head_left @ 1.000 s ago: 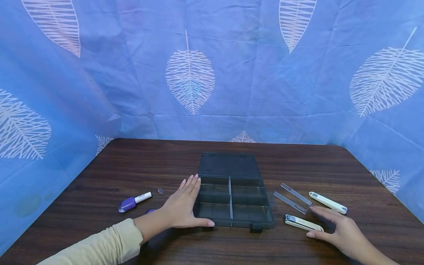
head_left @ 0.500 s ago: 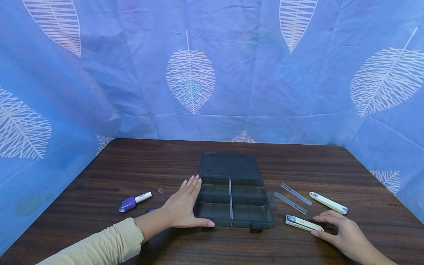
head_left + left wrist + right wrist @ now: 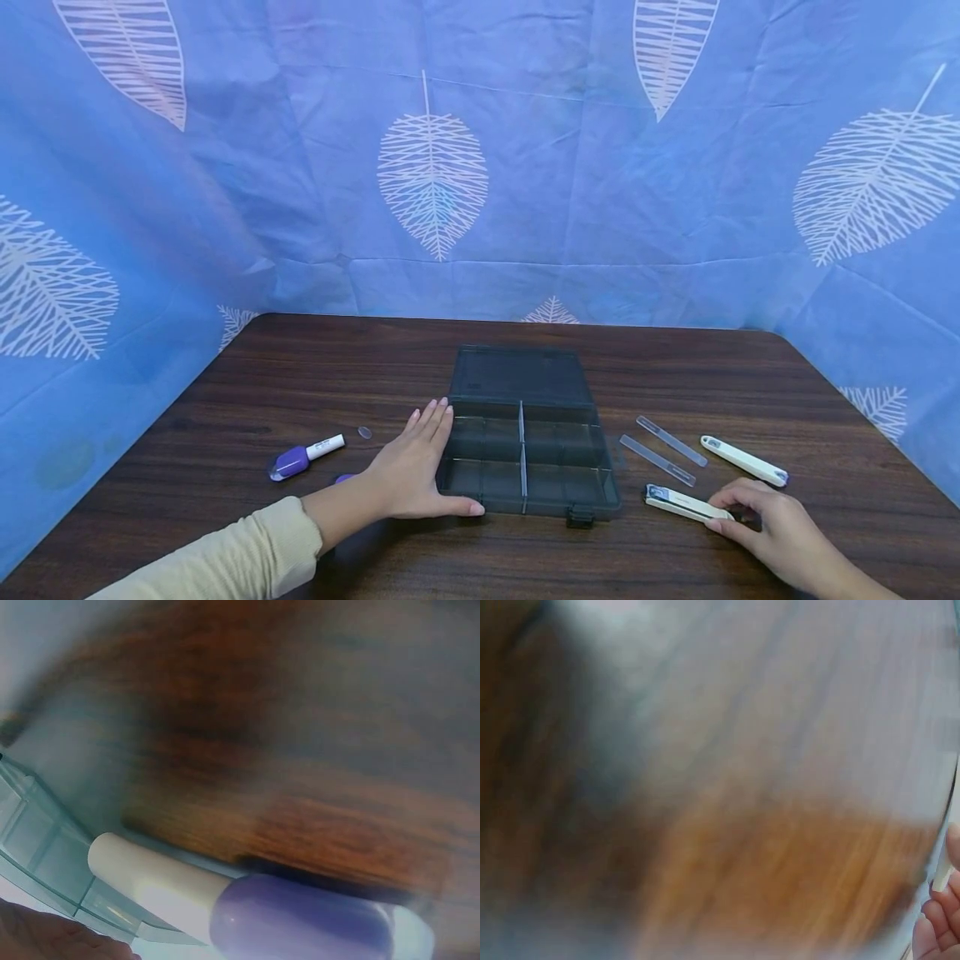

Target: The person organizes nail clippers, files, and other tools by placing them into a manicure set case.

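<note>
A dark translucent divided box (image 3: 525, 492) lies with its lid (image 3: 517, 375) folded back. My left hand (image 3: 412, 471) rests along its left wall, fingers straight and thumb at the front edge. My right hand (image 3: 772, 525) pinches the near end of a white nail clipper (image 3: 682, 503) between thumb and fingers; the right wrist view catches only fingertips (image 3: 937, 922) at its edge. A second nail clipper (image 3: 742, 460) lies behind that hand. Under my left wrist sits a purple nail polish bottle (image 3: 300, 919), mostly hidden from the head view.
Two clear plastic divider strips (image 3: 658, 460) lie right of the box. Another purple nail polish bottle (image 3: 291, 462) with a white cap lies at left, near a small clear oval piece (image 3: 364, 432). A blue leaf-patterned cloth (image 3: 525, 167) surrounds the dark wooden table (image 3: 360, 350).
My right hand's fingers have drawn in from a spread pose and closed on the near end of the front nail clipper. The left hand and box have stayed in place.
</note>
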`<state>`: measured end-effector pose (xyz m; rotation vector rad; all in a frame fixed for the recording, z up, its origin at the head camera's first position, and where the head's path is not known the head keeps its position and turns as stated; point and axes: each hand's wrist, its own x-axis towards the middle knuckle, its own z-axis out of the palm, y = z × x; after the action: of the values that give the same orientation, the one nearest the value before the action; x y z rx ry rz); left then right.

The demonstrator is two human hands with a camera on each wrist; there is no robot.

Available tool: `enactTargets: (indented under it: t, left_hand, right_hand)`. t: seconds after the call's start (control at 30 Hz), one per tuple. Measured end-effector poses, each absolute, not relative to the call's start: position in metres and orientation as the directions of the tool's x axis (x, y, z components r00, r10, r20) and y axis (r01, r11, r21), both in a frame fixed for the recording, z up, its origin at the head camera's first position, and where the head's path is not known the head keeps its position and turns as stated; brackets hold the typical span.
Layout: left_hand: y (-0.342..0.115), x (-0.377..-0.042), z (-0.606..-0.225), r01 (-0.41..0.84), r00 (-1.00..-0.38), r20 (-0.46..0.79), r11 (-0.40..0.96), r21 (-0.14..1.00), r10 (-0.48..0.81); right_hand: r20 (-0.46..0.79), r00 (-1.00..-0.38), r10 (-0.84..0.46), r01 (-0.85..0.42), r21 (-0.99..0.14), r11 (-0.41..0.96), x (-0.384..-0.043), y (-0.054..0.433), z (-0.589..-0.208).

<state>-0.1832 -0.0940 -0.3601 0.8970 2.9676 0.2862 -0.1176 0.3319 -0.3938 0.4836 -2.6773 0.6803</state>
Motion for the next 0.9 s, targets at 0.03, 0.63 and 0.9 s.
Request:
enactTargets:
  t: [0.03, 0.63, 0.9]
  left_hand:
    - [-0.094, -0.183, -0.36, 0.544, -0.835, 0.027, 0.819, 0.183, 0.549]
    - [-0.096, -0.181, -0.358, 0.524, -0.849, 0.021, 0.837, 0.157, 0.527]
    - [-0.095, -0.182, -0.359, 0.523, -0.85, 0.018, 0.838, 0.158, 0.527]
  right_hand:
    - [0.399, -0.884, -0.243, -0.405, -0.396, 0.824, -0.118, 0.332, -0.393]
    - [0.482, -0.851, -0.208, -0.431, -0.415, 0.801, -0.125, 0.317, -0.38]
    - [0.546, -0.808, -0.221, -0.467, -0.365, 0.805, -0.133, 0.306, -0.367]
